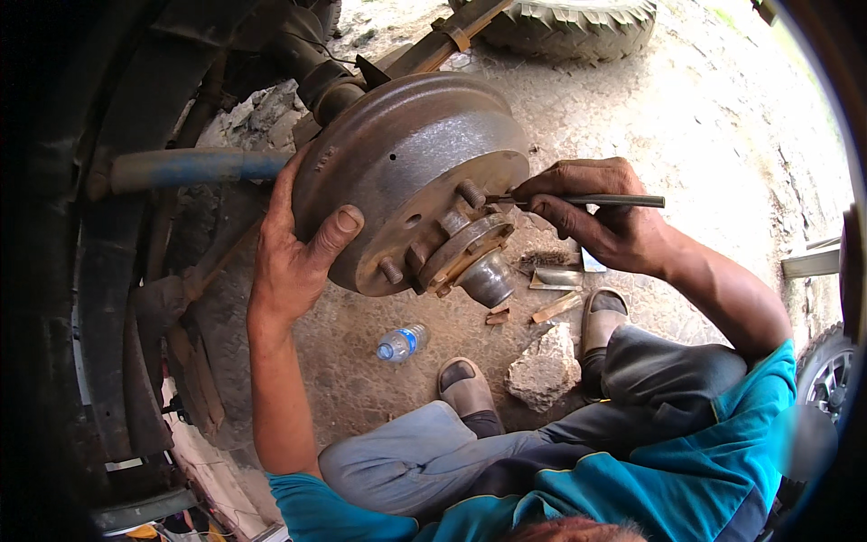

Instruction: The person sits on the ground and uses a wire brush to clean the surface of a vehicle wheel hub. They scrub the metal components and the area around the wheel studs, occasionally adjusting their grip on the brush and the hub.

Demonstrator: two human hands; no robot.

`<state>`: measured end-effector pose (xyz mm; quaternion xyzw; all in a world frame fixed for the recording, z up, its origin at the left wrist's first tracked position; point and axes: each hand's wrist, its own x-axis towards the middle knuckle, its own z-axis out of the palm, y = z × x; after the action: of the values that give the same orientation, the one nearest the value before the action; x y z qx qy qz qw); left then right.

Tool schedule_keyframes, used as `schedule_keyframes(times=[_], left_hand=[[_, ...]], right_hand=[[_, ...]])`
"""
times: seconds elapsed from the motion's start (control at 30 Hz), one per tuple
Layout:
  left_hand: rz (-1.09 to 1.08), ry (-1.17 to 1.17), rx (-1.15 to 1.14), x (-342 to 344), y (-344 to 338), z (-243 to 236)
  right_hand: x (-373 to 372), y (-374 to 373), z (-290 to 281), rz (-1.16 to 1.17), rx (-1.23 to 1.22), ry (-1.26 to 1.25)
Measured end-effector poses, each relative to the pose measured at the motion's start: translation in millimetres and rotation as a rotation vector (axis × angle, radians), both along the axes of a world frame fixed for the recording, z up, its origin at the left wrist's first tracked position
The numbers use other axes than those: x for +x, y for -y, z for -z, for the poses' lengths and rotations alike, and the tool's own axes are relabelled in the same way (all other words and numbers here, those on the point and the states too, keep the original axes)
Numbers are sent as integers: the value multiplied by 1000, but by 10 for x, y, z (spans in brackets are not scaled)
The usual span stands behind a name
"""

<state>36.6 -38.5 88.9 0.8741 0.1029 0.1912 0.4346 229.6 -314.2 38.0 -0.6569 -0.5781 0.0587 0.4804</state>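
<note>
A large rusty brake drum (406, 144) sits on the axle, its hub (465, 253) and wheel studs (471, 193) facing me. My left hand (293, 237) grips the drum's left rim, the thumb on the outer side and some fingers hidden behind it. On the right, my right hand (601, 210) pinches a slim dark metal rod (623, 200) that lies nearly level. Its thin front end reaches to the drum face beside the upper stud; whether it touches is too small to tell.
A blue shock absorber (203, 169) and dark frame parts fill the left. Below the drum are a plastic bottle (403, 343), a rock (545, 369), a wire brush (549, 258) and metal pieces (555, 279). A tyre (578, 32) lies at the far side.
</note>
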Motion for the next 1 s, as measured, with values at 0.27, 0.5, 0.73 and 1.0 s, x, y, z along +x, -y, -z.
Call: schedule_keyframes(times=[0.27,0.5,0.73,1.0], left_hand=[[7,-2,-8,-17,-12,-1],[20,15,-7,8,14,-25],[10,62,-18,8,-14,6],[-15,43,10,-9,-81,72]], right_hand=[[72,32,-139,-107,-248,-612],[132,4,-74,-6,-229,-631],[0,85,-256,102,-114,-563],[-403,-219,-415,-200,29,111]])
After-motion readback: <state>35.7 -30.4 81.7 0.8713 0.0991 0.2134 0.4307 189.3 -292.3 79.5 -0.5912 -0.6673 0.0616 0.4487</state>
